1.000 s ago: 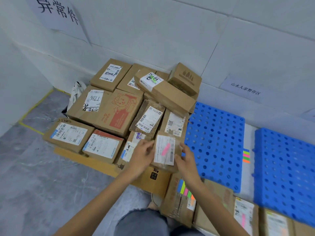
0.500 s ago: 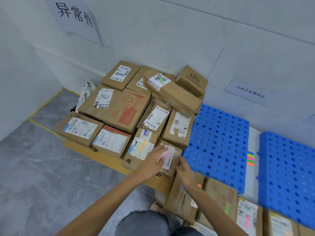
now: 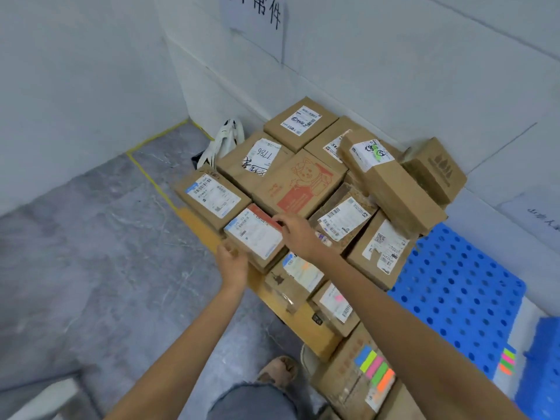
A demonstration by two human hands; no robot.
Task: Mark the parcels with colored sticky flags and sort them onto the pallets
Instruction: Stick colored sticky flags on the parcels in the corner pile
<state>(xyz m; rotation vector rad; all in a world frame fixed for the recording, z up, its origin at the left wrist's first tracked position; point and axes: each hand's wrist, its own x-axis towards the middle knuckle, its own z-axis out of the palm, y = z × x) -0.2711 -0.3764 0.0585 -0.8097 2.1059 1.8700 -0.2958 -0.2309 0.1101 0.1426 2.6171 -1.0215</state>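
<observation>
A small cardboard parcel (image 3: 256,234) with a white label and a red strip lies at the front of a heap of parcels. My left hand (image 3: 231,262) grips its near left corner. My right hand (image 3: 295,231) curls over its far right edge. Just right of it lie a parcel with an orange flag (image 3: 300,269) and a parcel with a pink flag (image 3: 336,304). A pad of coloured sticky flags (image 3: 374,366) sits on a box near my right forearm. A blue perforated pallet (image 3: 460,292) lies to the right.
The heap of parcels (image 3: 291,183) fills the corner against the white wall, on a flat cardboard sheet (image 3: 197,219). A second blue pallet (image 3: 542,374) and another flag pad (image 3: 507,360) are at the far right. Grey floor (image 3: 91,268) spreads to the left; my sandalled foot (image 3: 278,371) is below.
The pink-flagged parcel has been set down at the front of the heap and let go. Both hands moved left and took hold of the red-striped parcel. The view swung left.
</observation>
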